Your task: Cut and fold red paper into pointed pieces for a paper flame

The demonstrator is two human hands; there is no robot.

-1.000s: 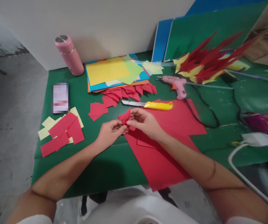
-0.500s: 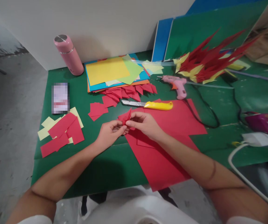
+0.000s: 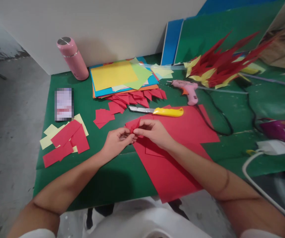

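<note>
A small folded piece of red paper (image 3: 132, 125) is pinched between my two hands above the table. My left hand (image 3: 117, 140) grips its lower left side, thumb and fingers closed. On the right edge, my right hand (image 3: 153, 132) pinches it between thumb and forefinger. Large red paper sheets (image 3: 174, 172) lie beneath my right hand and forearm. Just beyond the hands rests a yellow utility knife (image 3: 168, 112), blade pointing left. Several folded red paper pieces (image 3: 139, 98) are heaped behind the knife, with a few more red pieces (image 3: 104, 117) nearer my left hand.
Red and yellow paper strips (image 3: 66, 135) lie at left, below a phone (image 3: 64, 104). A pink bottle (image 3: 74, 61) stands at the back, beside stacked coloured paper (image 3: 112, 76). A pink glue gun (image 3: 188, 91) with its cord and a spiky red-yellow paper piece (image 3: 214, 69) occupy the right.
The upper point of the folded red paper sits slightly lower and closer to my right fingers. Both hands stay almost in place, still holding it.
</note>
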